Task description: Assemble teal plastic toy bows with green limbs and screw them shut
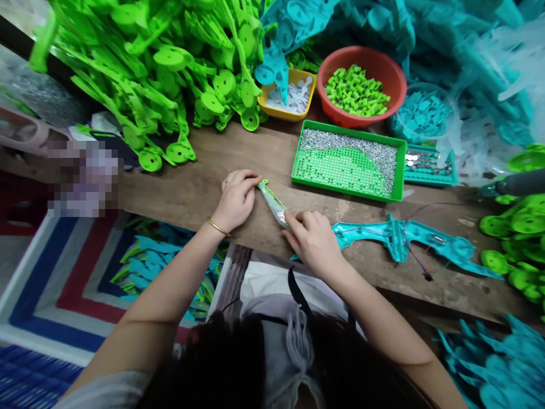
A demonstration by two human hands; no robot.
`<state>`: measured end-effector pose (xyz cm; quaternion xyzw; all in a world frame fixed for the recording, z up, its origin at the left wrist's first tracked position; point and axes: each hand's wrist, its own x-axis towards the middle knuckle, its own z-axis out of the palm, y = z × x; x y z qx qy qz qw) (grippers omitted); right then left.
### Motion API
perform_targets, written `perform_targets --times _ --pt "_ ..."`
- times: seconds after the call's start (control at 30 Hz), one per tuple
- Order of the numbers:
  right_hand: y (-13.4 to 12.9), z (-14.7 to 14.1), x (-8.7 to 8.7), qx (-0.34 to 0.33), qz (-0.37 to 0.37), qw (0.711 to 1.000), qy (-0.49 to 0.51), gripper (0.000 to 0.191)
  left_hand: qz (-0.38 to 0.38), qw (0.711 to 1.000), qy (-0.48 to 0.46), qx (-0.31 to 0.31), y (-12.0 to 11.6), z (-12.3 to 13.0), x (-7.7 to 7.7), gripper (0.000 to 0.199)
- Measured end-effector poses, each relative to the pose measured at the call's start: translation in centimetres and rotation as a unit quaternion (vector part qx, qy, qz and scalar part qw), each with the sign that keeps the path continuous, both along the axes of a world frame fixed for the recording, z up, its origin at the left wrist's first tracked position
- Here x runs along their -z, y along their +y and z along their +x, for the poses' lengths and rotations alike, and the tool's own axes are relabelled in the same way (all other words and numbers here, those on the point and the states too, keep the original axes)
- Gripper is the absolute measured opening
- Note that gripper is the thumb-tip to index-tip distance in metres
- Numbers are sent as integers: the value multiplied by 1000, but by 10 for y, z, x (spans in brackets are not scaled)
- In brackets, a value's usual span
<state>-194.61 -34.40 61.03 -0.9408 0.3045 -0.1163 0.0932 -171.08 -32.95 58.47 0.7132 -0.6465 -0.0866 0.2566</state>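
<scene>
Between my hands, a narrow translucent plastic piece [272,203] with a bright green edge lies slanted just over the wooden bench. My left hand [238,199], a bracelet on its wrist, has its fingertips closed on the green upper end. At the lower end, my right hand [313,238] pinches the translucent plastic between thumb and fingers. Just right of that hand rests a teal bow-shaped plastic shell [398,238] with thin wires across it. One end of the shell is partly hidden behind the right hand.
A green tray [349,190] of small metal screws stands ahead. Behind it are a red bowl [361,116] of green pieces and a yellow tub [287,113] of whitish pieces. Green plastic parts [170,68] pile up at left; a screwdriver-like tool [517,184] is at right.
</scene>
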Motion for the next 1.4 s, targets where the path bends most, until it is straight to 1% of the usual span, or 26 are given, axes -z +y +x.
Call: perform_targets --times 0.17,0.27,0.33,0.47,0.57,0.67,0.8,0.93,1.07,1.13,1.2,1.23,1.3,1.33,1.4 --pt "0 3 1 -3 7 1000 4 35 0 1000 -2 -4 0 0 1 34" --pt "3 6 5 5 12 1000 14 35 2 1000 -2 -11 0 -1 0 30" --pt "6 7 8 5 6 1000 21 36 3 1000 -6 -19 -1 -2 0 30" --pt "11 -6 7 24 -3 1000 12 37 3 1000 -20 -23 0 -4 0 32" --pt "9 -23 4 67 13 998 -13 39 6 999 -25 -25 0 -6 0 30" --pt "7 -35 6 108 34 993 -26 44 2 999 -28 -26 1 -6 0 30" --pt "6 -36 14 127 46 990 -38 46 -8 999 -28 -25 0 -6 2 30" --pt "7 -33 16 135 39 989 -52 42 -29 999 -28 -24 1 -7 5 30" --pt "6 -33 17 135 44 988 -63 39 -33 999 -20 -10 -2 -2 1 29" --pt "4 -34 17 135 54 987 -68 37 -32 999 -3 5 -12 7 -7 26" --pt "3 -35 18 130 60 987 -74 35 -48 999 9 3 -31 17 -17 24" --pt "3 -35 19 129 59 987 -79 34 -60 998 9 -11 -44 21 -23 23" --pt "3 -36 21 128 49 987 -89 33 -84 995 -3 -59 -74 28 -32 24" --pt "4 -36 22 128 43 987 -93 33 -95 992 -11 -88 -90 29 -36 26" --pt "5 -37 24 128 33 987 -96 33 -123 983 -24 -136 -122 31 -41 38"
